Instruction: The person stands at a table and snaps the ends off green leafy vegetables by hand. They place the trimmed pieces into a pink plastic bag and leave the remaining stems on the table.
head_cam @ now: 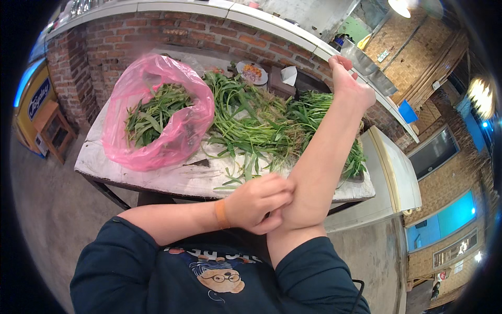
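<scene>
My left hand, with an orange band at its wrist, rests with curled fingers against the inner elbow of my right arm. Raised above the far right of the table, my right hand holds nothing, its fingers partly bent. Leafy greens with long stems and roots lie across the white-topped table. More bundled greens sit behind my right forearm. At the left stands a wide-mouthed pink plastic bag holding cut leaves. A dark triangular piece lies on the tabletop near the bag.
Against the brick wall are a plate of chopped food and a white paper or plastic piece. A white chest-like appliance stands to the right. A wooden stool is at the far left, and metal basins sit on the ledge.
</scene>
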Demonstrator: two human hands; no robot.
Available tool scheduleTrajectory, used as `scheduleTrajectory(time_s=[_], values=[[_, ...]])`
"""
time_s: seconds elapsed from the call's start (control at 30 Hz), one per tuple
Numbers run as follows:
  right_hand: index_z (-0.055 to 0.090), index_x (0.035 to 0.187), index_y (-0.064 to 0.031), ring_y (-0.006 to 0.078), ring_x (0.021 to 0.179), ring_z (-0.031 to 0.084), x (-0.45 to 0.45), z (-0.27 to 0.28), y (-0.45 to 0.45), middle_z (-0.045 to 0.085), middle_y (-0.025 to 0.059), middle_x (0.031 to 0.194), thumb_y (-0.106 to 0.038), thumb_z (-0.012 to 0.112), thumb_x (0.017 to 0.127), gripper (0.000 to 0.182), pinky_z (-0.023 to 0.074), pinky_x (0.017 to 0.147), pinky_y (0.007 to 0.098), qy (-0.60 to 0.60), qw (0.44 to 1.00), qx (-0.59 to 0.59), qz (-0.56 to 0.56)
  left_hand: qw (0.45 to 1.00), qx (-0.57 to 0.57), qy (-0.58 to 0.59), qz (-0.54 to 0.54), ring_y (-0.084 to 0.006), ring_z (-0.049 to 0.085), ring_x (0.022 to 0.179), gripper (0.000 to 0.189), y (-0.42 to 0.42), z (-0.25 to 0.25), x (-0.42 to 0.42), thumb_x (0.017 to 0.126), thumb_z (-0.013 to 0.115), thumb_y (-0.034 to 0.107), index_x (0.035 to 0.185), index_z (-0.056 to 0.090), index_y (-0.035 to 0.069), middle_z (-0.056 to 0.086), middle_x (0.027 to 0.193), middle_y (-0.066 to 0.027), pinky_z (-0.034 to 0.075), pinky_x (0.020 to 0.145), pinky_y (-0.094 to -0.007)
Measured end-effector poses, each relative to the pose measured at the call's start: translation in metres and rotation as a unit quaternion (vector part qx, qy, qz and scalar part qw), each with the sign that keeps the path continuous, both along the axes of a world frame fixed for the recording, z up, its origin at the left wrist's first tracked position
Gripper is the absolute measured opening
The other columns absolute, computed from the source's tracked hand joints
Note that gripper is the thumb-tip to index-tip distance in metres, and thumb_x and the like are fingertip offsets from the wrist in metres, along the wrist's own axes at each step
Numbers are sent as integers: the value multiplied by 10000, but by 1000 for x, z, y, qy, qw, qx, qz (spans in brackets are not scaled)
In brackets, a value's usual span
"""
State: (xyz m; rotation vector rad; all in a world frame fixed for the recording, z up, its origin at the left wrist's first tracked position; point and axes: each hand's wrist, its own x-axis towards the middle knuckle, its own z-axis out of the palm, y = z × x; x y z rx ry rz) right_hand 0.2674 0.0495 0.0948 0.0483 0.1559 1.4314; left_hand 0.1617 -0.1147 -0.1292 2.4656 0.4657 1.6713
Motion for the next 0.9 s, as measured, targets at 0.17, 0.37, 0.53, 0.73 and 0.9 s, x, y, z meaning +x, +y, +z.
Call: scheduleTrajectory(time_s=[0.17,0.37,0.53,0.73,0.9], values=[[398,1177,-111,173,843,428,-4,0,5,424,71,1020,-487,422,1001,416,382,786,411,-28,999,-17,-36,998,-13,-50,-35,-363,512,1008,478,-7,-25,7,686,610,104,1151,585,0,504,1135,-192,426,903,-446],[420,1188,-124,168,937,459,-51,-26,-11,449,67,1108,-448,452,997,377,391,821,396,-158,968,-23,-192,983,7,-115,142,-410,362,1207,634,37,60,18,755,603,189,1350,472,14,404,1310,-235,272,1062,-498],[429,1181,-77,177,976,469,-66,-48,-56,466,77,1098,-365,448,1007,337,402,816,367,-391,798,-1,-459,937,-87,-319,111,-333,348,1303,596,88,120,-11,913,500,238,1449,363,18,368,1382,-193,272,1112,-410],[432,1120,-25,191,973,457,19,19,-62,440,96,1062,-168,532,980,224,401,870,377,-294,500,40,-814,969,-161,-183,-35,-327,53,1526,748,22,17,75,1033,392,317,1541,3,-71,58,1613,-233,84,1231,-422],[398,1185,11,191,955,458,-64,-41,-56,439,107,1133,-75,557,954,293,391,756,325,-396,293,201,-847,801,-238,-495,-237,-284,-123,1526,1062,67,118,-6,864,123,854,1542,-240,123,-177,1633,-214,-68,1222,-400]])
